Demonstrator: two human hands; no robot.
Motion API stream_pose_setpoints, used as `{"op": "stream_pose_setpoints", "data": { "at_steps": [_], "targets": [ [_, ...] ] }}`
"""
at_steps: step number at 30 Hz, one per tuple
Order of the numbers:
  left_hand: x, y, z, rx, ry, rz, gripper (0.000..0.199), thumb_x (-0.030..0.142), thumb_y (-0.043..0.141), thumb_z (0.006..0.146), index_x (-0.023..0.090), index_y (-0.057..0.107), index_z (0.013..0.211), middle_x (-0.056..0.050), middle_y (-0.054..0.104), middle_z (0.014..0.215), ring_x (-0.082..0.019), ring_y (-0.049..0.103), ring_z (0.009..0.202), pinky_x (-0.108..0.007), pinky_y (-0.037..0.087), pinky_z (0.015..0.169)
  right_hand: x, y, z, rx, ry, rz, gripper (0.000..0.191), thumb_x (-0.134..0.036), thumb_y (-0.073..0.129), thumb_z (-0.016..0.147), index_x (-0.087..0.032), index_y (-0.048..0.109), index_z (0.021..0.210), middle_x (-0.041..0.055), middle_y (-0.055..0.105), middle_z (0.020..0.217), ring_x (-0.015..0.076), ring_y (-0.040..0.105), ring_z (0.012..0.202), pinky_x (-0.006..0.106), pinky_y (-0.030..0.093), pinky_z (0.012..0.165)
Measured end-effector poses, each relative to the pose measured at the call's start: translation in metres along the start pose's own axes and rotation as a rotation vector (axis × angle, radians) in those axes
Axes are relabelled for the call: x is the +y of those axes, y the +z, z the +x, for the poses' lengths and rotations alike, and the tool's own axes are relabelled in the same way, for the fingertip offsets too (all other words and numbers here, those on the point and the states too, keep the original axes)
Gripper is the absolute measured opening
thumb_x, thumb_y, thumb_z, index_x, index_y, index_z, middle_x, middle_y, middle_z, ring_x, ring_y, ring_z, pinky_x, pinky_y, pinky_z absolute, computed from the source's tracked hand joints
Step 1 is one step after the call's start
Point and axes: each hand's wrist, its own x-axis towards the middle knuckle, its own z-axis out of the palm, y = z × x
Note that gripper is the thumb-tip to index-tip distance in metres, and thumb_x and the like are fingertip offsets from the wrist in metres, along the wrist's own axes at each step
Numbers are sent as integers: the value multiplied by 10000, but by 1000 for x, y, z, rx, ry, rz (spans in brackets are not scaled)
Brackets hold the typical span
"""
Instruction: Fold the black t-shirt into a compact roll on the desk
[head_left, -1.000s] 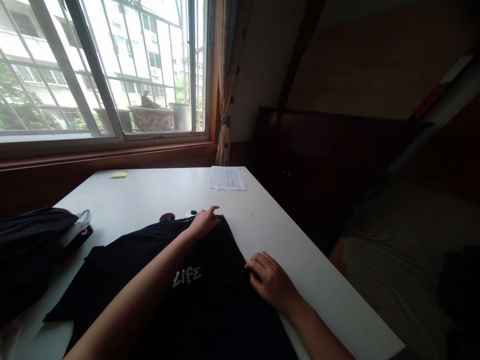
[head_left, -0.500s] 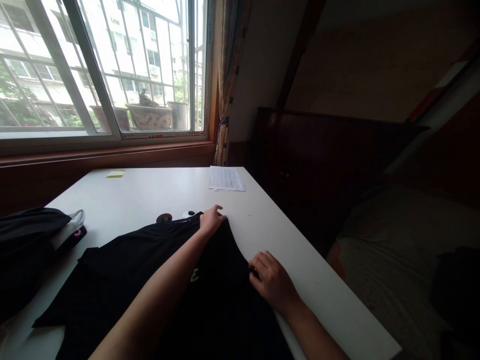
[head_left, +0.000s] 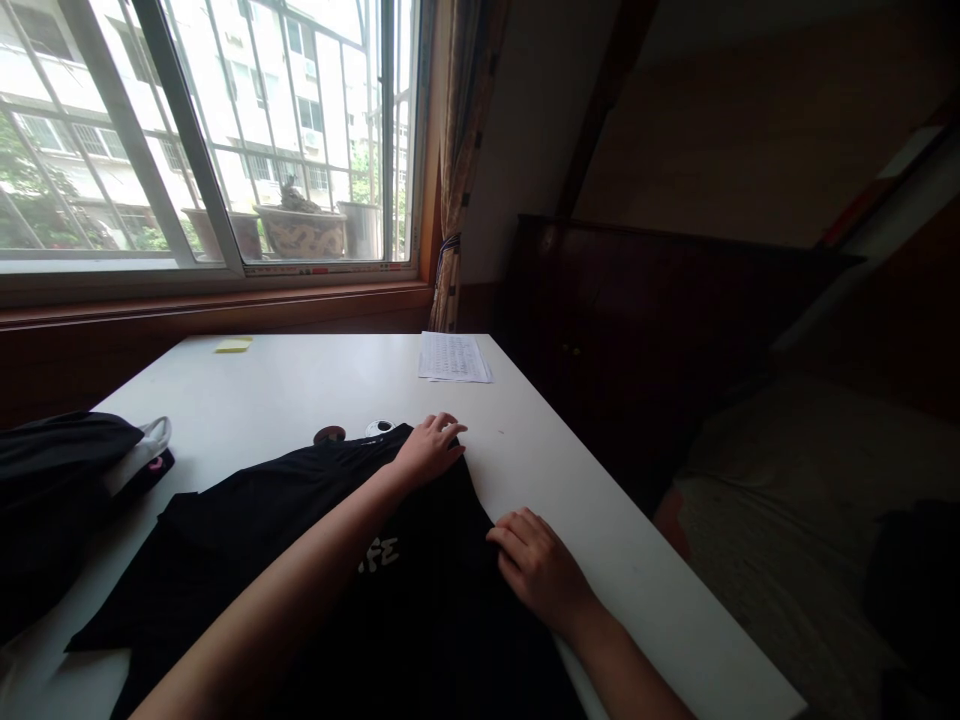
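A black T-shirt with pale lettering on its front lies spread over the white table. My left hand reaches across it to the far right corner of the cloth, near the collar. Its fingers are loosely bent and apart, resting on the fabric. At the shirt's right edge, my right hand has its fingers curled onto the cloth, thumb beneath them. The forearm of my left arm hides part of the lettering.
A pile of dark clothing sits at the table's left. Just past the collar are a dark round object and a white roundish one. Printed papers and a yellow note lie toward the window.
My left hand has shifted slightly right, and its fingers have loosened from the corner and spread. More of the lettering shows. My right hand's fingers have moved slightly left onto the shirt edge.
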Motion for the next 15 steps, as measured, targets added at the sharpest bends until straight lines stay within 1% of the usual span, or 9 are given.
{"op": "stream_pose_setpoints", "data": {
  "at_steps": [2,4,5,7,9,11,15],
  "targets": [
    [7,-8,-14,-31,119,20,299,300,554,984,244,639,1265,-98,602,1320,-288,543,1236,-479,422,1086,0,-2,0,-12,13,-10,287,-27,601,849,-228,632,1052,44,638,991,238,558,939,394,460,860],
    [11,-13,-29,-81,223,23,282,331,508,1013,258,672,1230,-65,641,1292,-252,557,1236,-429,400,1123,0,-5,1,-11,20,-20,246,-57,631,855,-230,649,1028,41,644,975,235,558,927,388,457,843],
    [11,-15,-36,-106,265,24,293,346,498,1019,263,673,1240,-51,654,1292,-238,564,1241,-405,396,1133,0,-6,2,-7,19,-26,234,-68,641,857,-232,658,1023,39,646,966,232,557,920,387,454,840],
    [8,-15,-47,-156,323,53,354,388,481,1030,262,624,1329,-46,632,1364,-231,548,1292,-388,386,1148,-1,-8,3,8,6,-34,233,-82,649,863,-240,675,1033,38,649,946,229,554,908,388,449,834],
    [3,-12,-52,-198,339,123,447,445,455,1037,254,530,1434,-63,549,1472,-252,488,1370,-420,362,1165,-2,-9,3,18,-19,-29,239,-92,643,875,-245,690,1052,40,647,926,225,551,897,388,447,827],
    [-4,-7,-52,-227,319,206,505,485,426,1041,263,449,1494,-69,455,1548,-270,414,1429,-463,325,1181,-3,-9,2,14,-54,-9,225,-107,634,890,-241,701,1058,45,642,912,222,548,887,389,450,818],
    [-14,4,-41,-234,269,271,514,480,400,1052,279,389,1524,-63,375,1592,-267,321,1480,-497,263,1198,-7,-8,1,-10,-126,80,187,-167,634,918,-228,711,1077,56,640,934,218,561,900,387,473,817]
  ]
}}
